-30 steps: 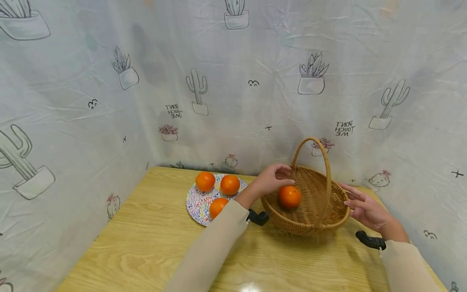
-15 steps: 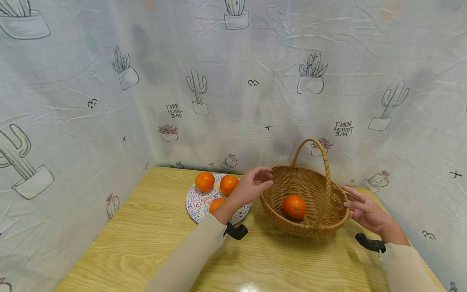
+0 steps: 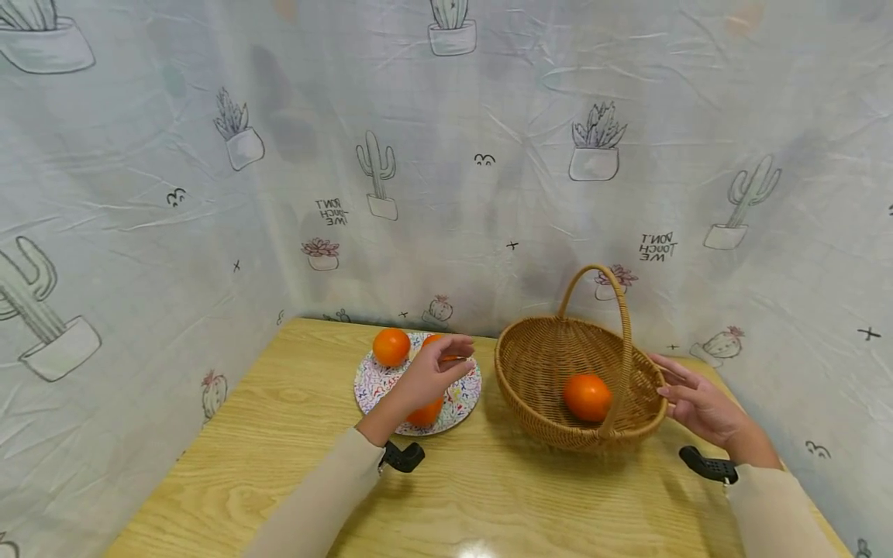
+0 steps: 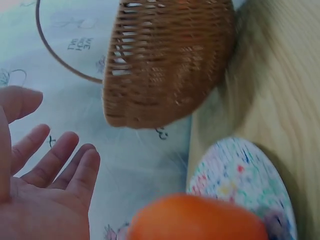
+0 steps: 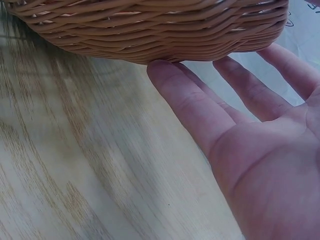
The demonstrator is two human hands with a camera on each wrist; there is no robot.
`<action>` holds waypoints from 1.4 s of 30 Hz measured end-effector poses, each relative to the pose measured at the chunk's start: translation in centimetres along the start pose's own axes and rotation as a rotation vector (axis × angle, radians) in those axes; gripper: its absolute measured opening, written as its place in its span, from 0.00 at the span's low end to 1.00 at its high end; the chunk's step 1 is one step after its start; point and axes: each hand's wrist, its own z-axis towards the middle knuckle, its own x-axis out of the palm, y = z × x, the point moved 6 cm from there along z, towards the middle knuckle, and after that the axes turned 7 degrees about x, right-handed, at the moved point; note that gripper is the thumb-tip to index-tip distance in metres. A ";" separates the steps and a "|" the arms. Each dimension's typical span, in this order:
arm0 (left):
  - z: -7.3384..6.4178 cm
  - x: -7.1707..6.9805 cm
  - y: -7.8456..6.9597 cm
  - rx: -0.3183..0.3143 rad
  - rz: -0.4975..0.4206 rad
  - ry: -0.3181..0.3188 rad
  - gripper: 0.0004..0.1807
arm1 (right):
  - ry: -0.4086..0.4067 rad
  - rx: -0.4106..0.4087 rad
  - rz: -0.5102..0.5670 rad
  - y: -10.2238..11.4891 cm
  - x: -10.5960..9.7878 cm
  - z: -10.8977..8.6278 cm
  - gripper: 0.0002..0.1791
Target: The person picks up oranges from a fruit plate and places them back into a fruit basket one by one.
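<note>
My left hand (image 3: 427, 378) hovers over the speckled plate (image 3: 462, 394), fingers loosely bent and holding nothing. On that plate, one orange (image 3: 391, 347) shows whole at the back left; a second orange (image 3: 431, 339) and a front orange (image 3: 424, 414) are partly covered by the hand. In the left wrist view an orange (image 4: 195, 220) lies close below the palm. A wicker basket (image 3: 533, 368) with a tall handle stands to the right, a single orange (image 3: 587, 397) inside it. Against the basket's right side, my right hand (image 3: 708, 408) rests its extended fingertips and thumb.
Both plate and basket stand on a wooden table (image 3: 488, 480), near its back edge. Behind and beside the table hangs a pale curtain (image 3: 446, 194) printed with cacti. The basket's handle (image 3: 625, 341) arches high above its rim.
My left hand has let go of the orange in the basket and moved left over the plate. That orange has rolled right within the basket. The right hand stays put.
</note>
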 end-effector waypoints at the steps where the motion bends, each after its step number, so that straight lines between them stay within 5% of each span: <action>1: -0.3 -0.2 0.2 -0.010 0.012 -0.004 0.22 | -0.002 0.000 -0.004 0.0 0.0 0.0 0.37; 5: -1.7 -1.2 0.9 -0.054 0.055 -0.026 0.23 | -0.003 0.006 -0.004 -0.1 0.0 0.0 0.37; 19: -4.6 -5.4 3.4 -0.027 0.150 -0.191 0.25 | 0.043 0.004 0.020 0.2 0.0 0.3 0.37; 33: -5.7 -6.1 5.8 -0.083 0.156 -0.017 0.36 | 0.061 -0.010 0.052 0.3 -0.2 0.3 0.37; 42: -5.9 -5.8 6.2 -0.128 0.195 0.029 0.41 | 0.060 -0.006 0.040 0.3 -0.2 0.4 0.37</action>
